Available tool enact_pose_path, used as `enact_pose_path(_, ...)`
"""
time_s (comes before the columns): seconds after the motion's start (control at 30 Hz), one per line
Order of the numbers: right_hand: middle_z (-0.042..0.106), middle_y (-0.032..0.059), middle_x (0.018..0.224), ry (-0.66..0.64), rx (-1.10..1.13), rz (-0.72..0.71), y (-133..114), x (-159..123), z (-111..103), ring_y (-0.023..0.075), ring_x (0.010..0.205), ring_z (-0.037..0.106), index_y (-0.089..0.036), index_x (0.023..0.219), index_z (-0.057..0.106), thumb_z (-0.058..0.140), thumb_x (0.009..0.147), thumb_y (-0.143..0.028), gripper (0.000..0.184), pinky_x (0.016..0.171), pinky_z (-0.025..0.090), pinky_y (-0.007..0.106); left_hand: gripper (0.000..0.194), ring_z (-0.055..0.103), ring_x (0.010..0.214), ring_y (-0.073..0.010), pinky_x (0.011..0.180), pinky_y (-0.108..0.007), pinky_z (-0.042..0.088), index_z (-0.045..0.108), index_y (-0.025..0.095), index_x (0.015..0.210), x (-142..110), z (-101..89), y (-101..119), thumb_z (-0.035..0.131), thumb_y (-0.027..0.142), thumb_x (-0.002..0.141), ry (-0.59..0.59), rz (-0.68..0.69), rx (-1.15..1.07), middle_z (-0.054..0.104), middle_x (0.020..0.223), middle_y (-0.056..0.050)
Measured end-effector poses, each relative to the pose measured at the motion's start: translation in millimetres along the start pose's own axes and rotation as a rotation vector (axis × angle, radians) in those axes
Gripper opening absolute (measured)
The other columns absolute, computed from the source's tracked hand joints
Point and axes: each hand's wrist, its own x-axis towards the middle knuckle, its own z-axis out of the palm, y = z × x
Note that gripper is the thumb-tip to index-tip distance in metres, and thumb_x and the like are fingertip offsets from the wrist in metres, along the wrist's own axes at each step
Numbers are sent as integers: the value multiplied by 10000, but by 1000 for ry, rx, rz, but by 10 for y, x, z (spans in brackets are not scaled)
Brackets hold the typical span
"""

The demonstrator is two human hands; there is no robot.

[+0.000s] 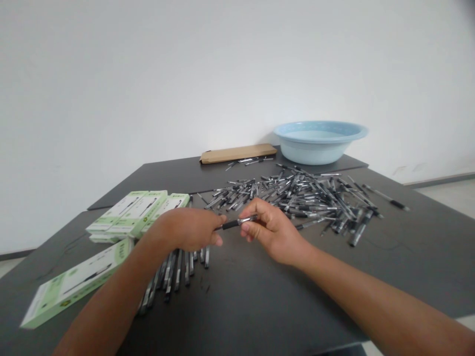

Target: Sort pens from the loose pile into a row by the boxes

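Between my two hands is a gel pen [232, 224] with a black grip and a clear barrel, held level above the dark table. My right hand [272, 230] pinches its right end between thumb and fingertips. At its left end, the thumb and fingers of my left hand [195, 228] are closed on the pen. Below my left wrist lies a row of capped pens [178, 269], partly hidden by the forearm. A large loose heap of pens and pen parts [297, 193] spreads beyond my right hand.
Green-and-white pen boxes [137, 212] are stacked at the left, and a single box [77, 282] lies nearer. At the back stand a light blue basin [315, 151] and a flat brown cardboard piece [237, 153]. A white wall [222, 74] rises behind the table [260, 306].
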Motion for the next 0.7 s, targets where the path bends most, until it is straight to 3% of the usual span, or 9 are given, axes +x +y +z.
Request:
enact_pose_path(0.23, 574, -40, 735, -108, 149, 16, -36, 10, -21, 116, 629, 585, -229, 1157, 441, 678, 811, -264, 421, 593, 471, 244, 532, 626, 1040, -296, 789, -333, 476, 427, 211, 1408, 47, 10, -66, 480, 414, 918, 15, 79, -1, 641, 1244, -136)
enact_pose_path(0.33, 603, -24, 769, -137, 201, 42, -16, 36, -14, 106, 630, 593, -208, 1103, 511, 709, 789, -296, 382, 599, 485, 245, 496, 651, 955, -269, 729, -303, 477, 480, 197, 1361, 55, 7, -60, 482, 410, 914, 46, 106, -8, 680, 1170, -125)
enact_pose_path(0.43, 642, -3, 799, -139, 262, 16, 21, 57, 22, 102, 633, 610, -179, 995, 608, 713, 789, -317, 270, 622, 509, 258, 321, 666, 838, -228, 656, -262, 465, 647, 203, 1137, 65, -5, -24, 477, 359, 915, 41, 155, -38, 736, 979, -73)
enact_pose_path(0.5, 667, 6, 786, -127, 333, 12, 54, 68, 54, 110, 636, 626, -175, 974, 644, 712, 792, -332, 250, 629, 514, 266, 269, 665, 824, -198, 666, -241, 459, 675, 229, 1061, 69, -18, -3, 468, 330, 923, 34, 218, -95, 739, 948, -37)
enact_pose_path(0.57, 691, 16, 772, -100, 427, 41, 91, 79, 84, 123, 645, 642, -177, 978, 663, 720, 784, -347, 264, 635, 514, 273, 266, 662, 836, -185, 686, -232, 457, 673, 239, 1049, 65, -34, 14, 456, 338, 932, 46, 267, -130, 735, 973, -23)
enact_pose_path(0.7, 716, 26, 773, -58, 637, 154, 139, 99, 120, 130, 635, 650, -178, 953, 673, 745, 755, -346, 269, 655, 517, 293, 328, 666, 824, -207, 666, -250, 467, 632, 202, 1127, 43, -65, 39, 474, 388, 908, 88, 223, -82, 732, 993, -55)
